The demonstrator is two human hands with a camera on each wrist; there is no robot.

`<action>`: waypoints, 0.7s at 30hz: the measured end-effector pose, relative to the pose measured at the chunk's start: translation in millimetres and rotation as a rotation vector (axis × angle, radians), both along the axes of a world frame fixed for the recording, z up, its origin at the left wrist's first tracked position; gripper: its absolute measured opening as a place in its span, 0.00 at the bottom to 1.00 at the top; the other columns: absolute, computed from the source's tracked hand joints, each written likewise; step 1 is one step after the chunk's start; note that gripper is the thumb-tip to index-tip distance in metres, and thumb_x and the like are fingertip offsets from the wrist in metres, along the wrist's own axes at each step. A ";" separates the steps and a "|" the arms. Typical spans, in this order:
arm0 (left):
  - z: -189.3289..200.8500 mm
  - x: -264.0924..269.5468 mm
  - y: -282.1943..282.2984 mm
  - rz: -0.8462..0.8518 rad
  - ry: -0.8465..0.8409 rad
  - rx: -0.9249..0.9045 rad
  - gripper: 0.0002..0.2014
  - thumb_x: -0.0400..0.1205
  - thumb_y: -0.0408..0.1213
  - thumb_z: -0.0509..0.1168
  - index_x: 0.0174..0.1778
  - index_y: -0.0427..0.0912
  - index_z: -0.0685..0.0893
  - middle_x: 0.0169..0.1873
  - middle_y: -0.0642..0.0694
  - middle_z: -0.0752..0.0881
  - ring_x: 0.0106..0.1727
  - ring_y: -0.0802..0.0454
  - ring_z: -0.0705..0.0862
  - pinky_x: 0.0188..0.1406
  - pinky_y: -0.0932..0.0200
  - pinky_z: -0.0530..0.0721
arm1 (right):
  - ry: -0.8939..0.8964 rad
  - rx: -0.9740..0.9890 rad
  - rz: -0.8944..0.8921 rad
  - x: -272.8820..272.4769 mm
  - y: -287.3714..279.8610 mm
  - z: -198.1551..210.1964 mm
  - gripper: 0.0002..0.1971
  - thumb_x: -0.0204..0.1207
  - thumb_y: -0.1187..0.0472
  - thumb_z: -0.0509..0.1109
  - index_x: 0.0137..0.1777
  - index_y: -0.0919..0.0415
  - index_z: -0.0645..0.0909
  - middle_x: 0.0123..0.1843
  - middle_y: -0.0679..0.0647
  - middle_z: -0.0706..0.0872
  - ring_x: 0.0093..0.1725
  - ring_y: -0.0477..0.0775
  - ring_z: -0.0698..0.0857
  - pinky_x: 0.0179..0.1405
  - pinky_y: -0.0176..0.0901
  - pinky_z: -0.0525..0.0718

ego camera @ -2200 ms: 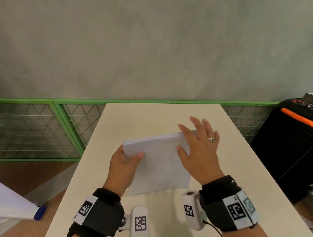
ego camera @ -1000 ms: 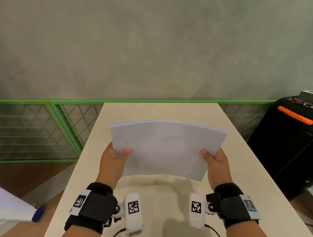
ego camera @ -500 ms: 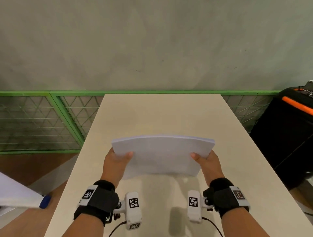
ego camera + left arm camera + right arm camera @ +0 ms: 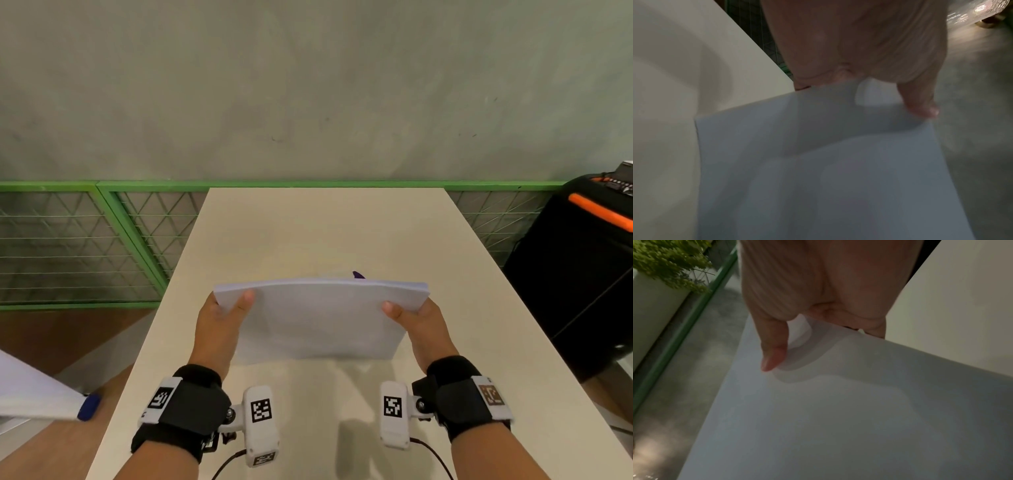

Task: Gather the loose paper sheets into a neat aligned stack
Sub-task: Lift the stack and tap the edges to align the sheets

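Observation:
A stack of white paper sheets point(image 4: 322, 318) stands on its long lower edge on the beige table point(image 4: 325, 233), tilted towards me and bowed slightly. My left hand point(image 4: 222, 315) grips its left side, thumb on the near face and fingers hidden behind. My right hand point(image 4: 418, 318) grips the right side the same way. In the left wrist view the thumb presses the stack of sheets point(image 4: 828, 170) near its upper corner. The right wrist view shows my thumb lying on the sheets point(image 4: 838, 410). A small purple tip point(image 4: 358, 274) peeks above the stack's top edge.
A green mesh fence point(image 4: 85, 240) runs behind and left of the table. A black case with an orange stripe point(image 4: 582, 267) stands to the right. At the lower left, a white board with a blue end point(image 4: 44, 401) juts in. A grey wall rises behind.
The hands have turned the stack from flat on the table to upright, held at both sides, then lowered it until its lower edge meets the table.

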State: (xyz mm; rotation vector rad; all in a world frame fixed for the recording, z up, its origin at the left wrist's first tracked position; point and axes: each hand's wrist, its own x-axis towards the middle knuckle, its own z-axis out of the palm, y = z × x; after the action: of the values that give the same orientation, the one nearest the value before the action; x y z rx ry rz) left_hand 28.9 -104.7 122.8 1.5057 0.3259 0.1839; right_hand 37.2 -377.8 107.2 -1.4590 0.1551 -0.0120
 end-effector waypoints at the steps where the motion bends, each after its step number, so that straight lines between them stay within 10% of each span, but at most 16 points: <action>1: 2.4 0.4 -1.9 0.018 0.008 -0.016 0.15 0.76 0.46 0.67 0.53 0.41 0.81 0.41 0.49 0.83 0.41 0.53 0.81 0.37 0.61 0.75 | -0.017 0.006 -0.007 0.5 0.8 2.8 0.30 0.52 0.49 0.78 0.54 0.65 0.85 0.49 0.52 0.92 0.46 0.51 0.87 0.44 0.39 0.83; 5: 12.7 5.2 -9.5 0.119 0.062 -0.085 0.08 0.82 0.44 0.58 0.43 0.45 0.77 0.36 0.50 0.77 0.38 0.53 0.75 0.35 0.60 0.70 | -0.050 0.052 -0.059 2.7 4.7 14.5 0.16 0.65 0.49 0.65 0.43 0.62 0.80 0.33 0.39 0.91 0.34 0.37 0.85 0.37 0.33 0.80; 10: 17.8 10.2 -12.1 0.183 0.080 -0.155 0.10 0.81 0.35 0.58 0.33 0.44 0.75 0.32 0.47 0.74 0.33 0.50 0.72 0.37 0.56 0.68 | 0.092 0.194 -0.244 7.7 9.9 23.5 0.09 0.69 0.55 0.63 0.30 0.55 0.73 0.29 0.50 0.78 0.33 0.52 0.73 0.36 0.42 0.67; 14: 21.7 14.7 -8.4 0.189 0.090 -0.129 0.11 0.79 0.30 0.57 0.30 0.42 0.74 0.30 0.45 0.72 0.33 0.48 0.68 0.33 0.57 0.66 | 0.083 -0.012 -0.119 7.3 12.9 39.7 0.26 0.40 0.45 0.66 0.31 0.67 0.71 0.31 0.55 0.72 0.36 0.53 0.65 0.36 0.43 0.62; 21: 25.9 11.6 -12.8 0.161 0.151 -0.117 0.12 0.80 0.41 0.60 0.31 0.42 0.73 0.30 0.46 0.72 0.33 0.47 0.70 0.33 0.56 0.66 | 0.130 0.064 -0.178 7.4 11.3 29.9 0.08 0.66 0.51 0.64 0.34 0.55 0.78 0.36 0.52 0.79 0.38 0.53 0.75 0.37 0.43 0.70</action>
State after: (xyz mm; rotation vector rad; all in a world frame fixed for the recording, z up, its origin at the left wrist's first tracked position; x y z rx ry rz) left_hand 40.5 -117.5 148.7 1.3810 0.5707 0.1762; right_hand 44.6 -366.5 137.1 -1.3788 0.3876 -0.0563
